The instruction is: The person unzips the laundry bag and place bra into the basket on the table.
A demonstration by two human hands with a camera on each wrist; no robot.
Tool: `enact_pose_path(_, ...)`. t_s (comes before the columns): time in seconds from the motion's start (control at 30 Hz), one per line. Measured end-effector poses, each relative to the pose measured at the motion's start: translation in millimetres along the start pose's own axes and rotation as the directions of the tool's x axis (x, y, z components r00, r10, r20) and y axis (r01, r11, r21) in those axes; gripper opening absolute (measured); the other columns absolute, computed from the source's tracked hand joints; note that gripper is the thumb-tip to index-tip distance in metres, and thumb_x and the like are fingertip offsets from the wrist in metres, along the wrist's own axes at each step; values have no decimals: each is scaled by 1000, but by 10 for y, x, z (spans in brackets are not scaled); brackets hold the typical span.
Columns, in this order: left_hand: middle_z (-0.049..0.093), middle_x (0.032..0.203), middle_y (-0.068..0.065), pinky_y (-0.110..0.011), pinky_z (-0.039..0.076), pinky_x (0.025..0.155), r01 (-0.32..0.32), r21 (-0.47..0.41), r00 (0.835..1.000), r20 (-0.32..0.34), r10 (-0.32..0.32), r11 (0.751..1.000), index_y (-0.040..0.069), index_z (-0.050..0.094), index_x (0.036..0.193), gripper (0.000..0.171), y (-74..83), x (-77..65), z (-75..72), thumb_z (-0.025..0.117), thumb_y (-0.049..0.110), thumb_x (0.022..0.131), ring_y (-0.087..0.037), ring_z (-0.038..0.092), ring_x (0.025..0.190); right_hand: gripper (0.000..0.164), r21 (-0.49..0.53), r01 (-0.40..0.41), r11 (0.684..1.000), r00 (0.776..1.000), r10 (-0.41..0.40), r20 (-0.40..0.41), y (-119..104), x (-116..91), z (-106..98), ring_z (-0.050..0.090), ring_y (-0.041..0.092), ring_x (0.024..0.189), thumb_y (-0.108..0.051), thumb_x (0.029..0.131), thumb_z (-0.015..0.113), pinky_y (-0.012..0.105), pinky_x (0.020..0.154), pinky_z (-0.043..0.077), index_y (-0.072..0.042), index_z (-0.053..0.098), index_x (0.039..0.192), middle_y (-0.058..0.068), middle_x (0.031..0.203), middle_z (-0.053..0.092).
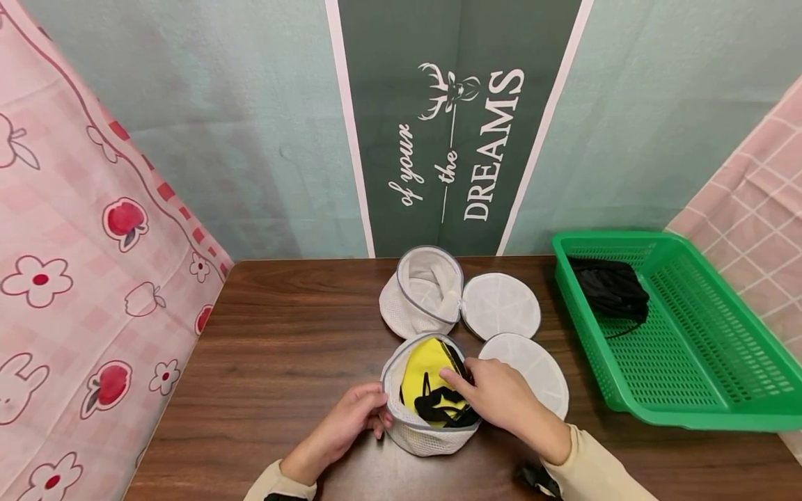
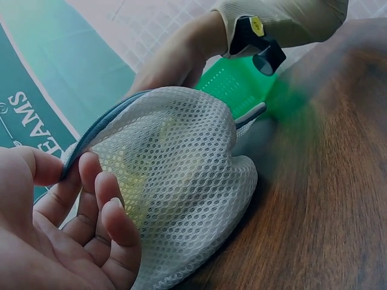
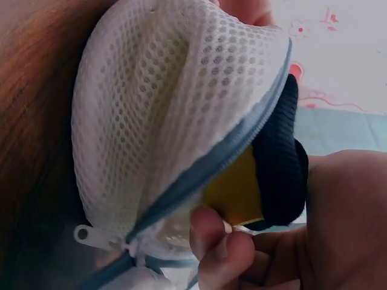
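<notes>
A white mesh laundry bag [image 1: 432,440] with a grey zipped rim stands unzipped on the table. Inside it lies a folded yellow and black garment [image 1: 421,369], with a black ribbed edge [image 3: 279,163] beside my right palm. My left hand [image 1: 352,417] pinches the bag's left rim between thumb and fingers, as the left wrist view shows. At the right rim, my right hand [image 1: 501,393] holds the garment with curled fingers, its thumb over the black part. The bag's round lid [image 1: 532,369] lies folded back to the right, partly behind my right hand.
Behind it stands a second open mesh laundry bag [image 1: 407,309], its round lid [image 1: 501,306] laid out to the right. A green plastic basket [image 1: 695,410] at the right contains a black cloth item [image 1: 608,289]. Brown wooden table [image 1: 282,348] extends to the left.
</notes>
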State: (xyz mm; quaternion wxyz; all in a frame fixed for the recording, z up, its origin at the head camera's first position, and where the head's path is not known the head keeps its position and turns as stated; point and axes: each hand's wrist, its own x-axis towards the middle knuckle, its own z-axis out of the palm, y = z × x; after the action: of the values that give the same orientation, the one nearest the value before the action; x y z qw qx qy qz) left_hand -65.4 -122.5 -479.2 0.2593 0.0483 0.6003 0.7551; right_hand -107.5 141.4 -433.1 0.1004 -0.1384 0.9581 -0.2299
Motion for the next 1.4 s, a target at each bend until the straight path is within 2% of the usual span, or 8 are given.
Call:
enact_pose_path(0.13, 59, 76, 1, -18, 49, 58, 4, -2, 1000, 0, -4, 1000, 9, 58, 83, 19, -10, 0, 4, 47, 6, 99, -7, 57, 67, 44, -4, 1, 1000, 1000, -1, -9, -16, 2, 31, 64, 24, 65, -57, 95, 62, 44, 57, 48, -17, 60, 77, -2, 67, 60)
enact_pose_path(0.3, 60, 76, 1, -18, 49, 59, -3, -7, 1000, 8, 3, 1000, 9, 59, 84, 19, -34, 10, 5, 47, 7, 99, -7, 57, 68, 36, -28, 14, 1000, 1000, -14, -20, -36, -5, 54, 62, 24, 62, -46, 92, 71, 44, 55, 46, -18, 57, 74, -1, 66, 59)
enact_pose_path(0.5, 60, 76, 1, -18, 49, 58, -1, -11, 1000, 7, 2, 1000, 9, 59, 85, 19, -45, 19, 10, 47, 7, 99, -7, 57, 67, 31, -59, 41, 997, 998, -43, -41, -46, -10, 82, 62, 27, 63, -33, 92, 71, 45, 55, 48, -17, 55, 71, 1, 64, 58)
enact_pose_path(0.7, 60, 75, 1, -18, 49, 58, 7, -13, 1000, 9, -7, 1000, 10, 59, 84, 19, -46, 20, 6, 47, 7, 99, -7, 56, 67, 31, -27, 43, 999, 998, -44, -38, -53, 0, 85, 60, 25, 62, -28, 94, 68, 44, 56, 47, -16, 54, 69, 0, 63, 56)
enact_pose_path(0.83, 59, 75, 1, -18, 49, 58, 3, -12, 1000, 13, -2, 1000, 7, 58, 84, 18, -41, 16, 8, 47, 6, 98, -7, 56, 67, 32, 39, 53, 998, 998, -51, -36, -60, 7, 68, 58, 19, 60, -26, 95, 66, 40, 56, 46, -18, 53, 68, -3, 62, 54)
enact_pose_path(1.0, 60, 74, 1, -17, 48, 57, -21, 32, 999, 26, 20, 999, -20, 49, 90, 27, -24, 10, 20, 47, 6, 98, -6, 56, 64, 31, 151, 73, 986, 997, -69, -33, -56, 4, 35, 51, 11, 60, -23, 98, 64, 33, 57, 45, -18, 54, 69, -6, 62, 51)
enact_pose_path(1.07, 61, 73, 2, -17, 49, 57, -28, 49, 999, 37, 27, 998, -26, 45, 97, 32, -17, 8, 22, 47, 6, 98, -5, 56, 63, 31, 183, 82, 980, 997, -77, -33, -49, 4, 26, 49, 10, 60, -23, 99, 63, 31, 58, 44, -18, 55, 69, -7, 63, 50)
enact_pose_path(1.4, 60, 74, 1, -17, 49, 59, -43, 43, 997, 58, 40, 998, -28, 41, 97, 35, -36, -5, -7, 47, 7, 99, -5, 56, 62, 28, 350, 67, 935, 997, -73, 4, 19, 22, 3, 52, 10, 68, -26, 102, 59, 28, 64, 45, -14, 62, 77, -6, 69, 54)
